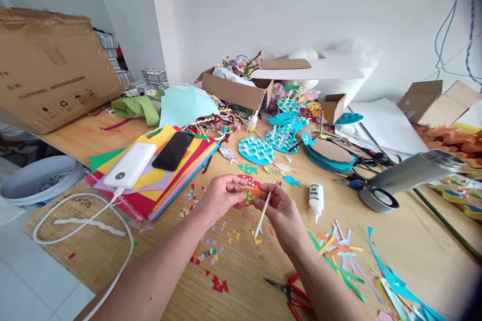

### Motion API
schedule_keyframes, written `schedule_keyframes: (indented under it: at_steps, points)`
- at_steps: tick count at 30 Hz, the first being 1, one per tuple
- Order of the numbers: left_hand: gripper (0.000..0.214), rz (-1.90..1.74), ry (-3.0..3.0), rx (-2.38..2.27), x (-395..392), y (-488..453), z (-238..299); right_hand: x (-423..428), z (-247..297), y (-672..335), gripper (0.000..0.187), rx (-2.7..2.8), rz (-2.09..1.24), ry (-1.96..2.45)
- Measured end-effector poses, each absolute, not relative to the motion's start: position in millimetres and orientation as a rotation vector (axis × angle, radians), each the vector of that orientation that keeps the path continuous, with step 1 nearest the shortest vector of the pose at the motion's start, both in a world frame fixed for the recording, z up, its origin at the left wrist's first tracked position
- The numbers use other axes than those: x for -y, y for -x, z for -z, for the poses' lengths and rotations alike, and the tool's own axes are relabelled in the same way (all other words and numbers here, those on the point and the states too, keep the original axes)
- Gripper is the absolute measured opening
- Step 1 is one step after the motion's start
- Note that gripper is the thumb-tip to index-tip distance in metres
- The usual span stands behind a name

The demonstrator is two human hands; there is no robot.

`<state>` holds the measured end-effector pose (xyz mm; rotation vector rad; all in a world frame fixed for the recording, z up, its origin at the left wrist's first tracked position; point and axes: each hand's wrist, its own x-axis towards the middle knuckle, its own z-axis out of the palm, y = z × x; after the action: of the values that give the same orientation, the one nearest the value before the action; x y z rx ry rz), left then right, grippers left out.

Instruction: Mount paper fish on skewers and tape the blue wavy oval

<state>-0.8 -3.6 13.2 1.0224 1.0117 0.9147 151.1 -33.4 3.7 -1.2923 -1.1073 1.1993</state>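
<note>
Between my two hands is a small orange paper fish (248, 197) with green and yellow pieces on it. My left hand (222, 196) pinches its left side. My right hand (277, 206) touches its right side with the fingertips and also holds a thin wooden stick (262, 214), which slants down toward the table. Just beyond my fingers lies a red spotted paper fish (248, 180), partly covered. Farther back are a green paper fish (248, 169), a blue one (291, 181) and striped ones. A white glue bottle (316, 200) lies right of my right hand.
Red-handled scissors (291, 293) lie by my right forearm, near loose paper strips (341, 251). Coloured sheets (181, 180) carry a power bank (130, 164) and a phone (173, 151) at left. Blue wave discs (256, 151) lie behind; a metal flask (417, 173) is at right.
</note>
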Motion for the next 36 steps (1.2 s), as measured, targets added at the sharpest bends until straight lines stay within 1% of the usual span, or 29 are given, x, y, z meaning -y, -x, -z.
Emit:
schedule_keyframes:
  at_steps: [8, 14, 19, 22, 24, 30, 36]
  points:
    - [0.022, -0.93, -1.018, -1.02, 3.8, 0.0, -12.1, 33.9, -4.4, -150.6, 0.039, 1.113, -1.178, 1.313]
    - [0.02, -0.925, -1.061, -1.033, 3.8, 0.6, -13.9, 33.4, -4.1, -151.0, 0.042, 1.109, -1.195, 1.301]
    - [0.021, -0.921, -1.09, -1.084, 2.5, 2.7, -15.2, 33.3, -12.0, -157.7, 0.039, 0.988, -0.937, 1.162]
    - [0.021, -0.913, -1.148, -1.123, 1.0, 4.1, -10.3, 33.7, -18.4, -163.1, 0.041, 0.998, -0.805, 1.083]
    - [0.021, -0.9, -1.224, -1.146, -0.2, 4.6, -4.9, 35.0, -21.3, -165.8, 0.043, 1.062, -0.765, 1.128]
    - [0.019, -0.826, -1.264, -1.202, -1.5, 4.1, 3.1, 44.2, -24.5, -160.6, 0.05, 1.333, -0.856, 1.356]
    - [0.016, -0.799, -1.156, -1.221, 2.1, 3.8, -9.5, 46.8, -23.0, -150.1, 0.059, 1.434, -0.791, 1.39]
